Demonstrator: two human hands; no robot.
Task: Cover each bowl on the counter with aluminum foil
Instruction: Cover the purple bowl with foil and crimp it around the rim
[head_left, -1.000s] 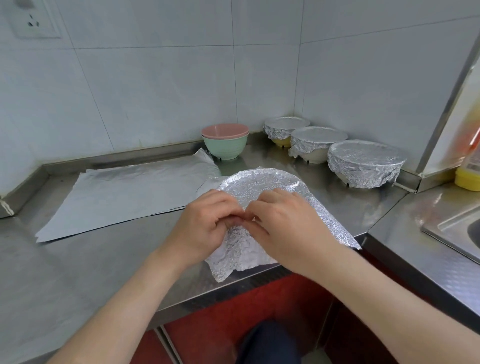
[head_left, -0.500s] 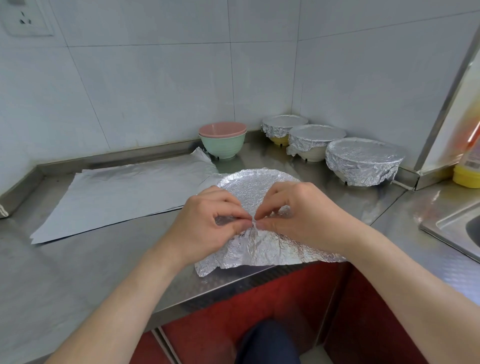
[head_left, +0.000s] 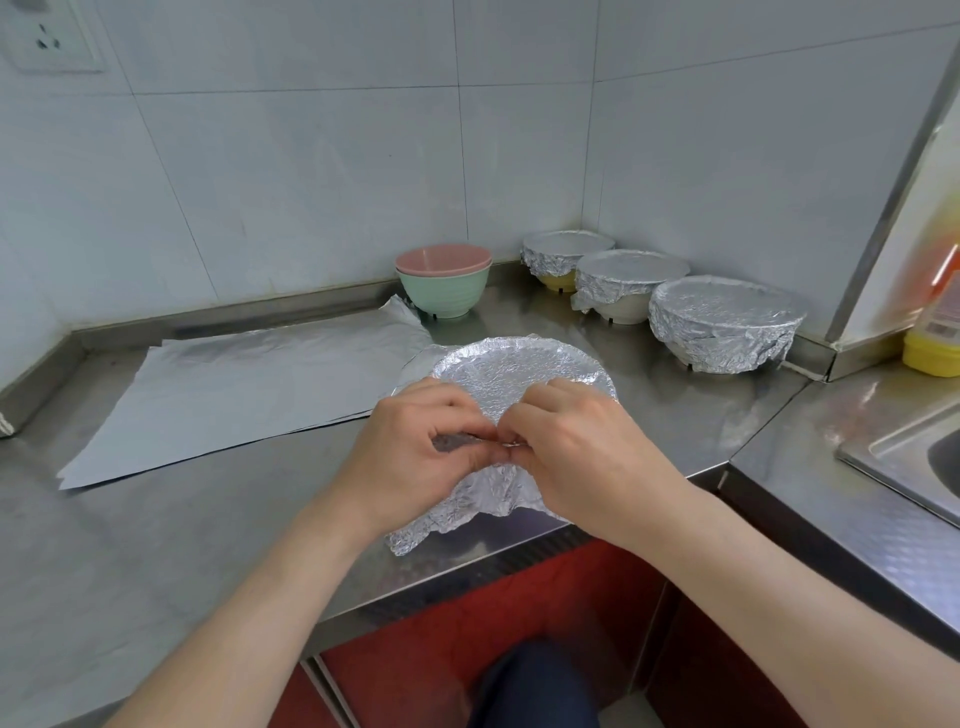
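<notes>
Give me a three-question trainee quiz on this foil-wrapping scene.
1. True or false: the pink bowl is nested in the green bowl.
2. Finished foil-covered bowls at the back right: A two, B three, C five?
3. Fill in: the left hand and right hand pinch the front foil cover at its ____ edge.
Key: 1 true; 2 B; 3 near.

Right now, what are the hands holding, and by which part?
The left hand and right hand both pinch the front foil sheet at its near edge, where it folds down. What it covers is hidden.
</notes>
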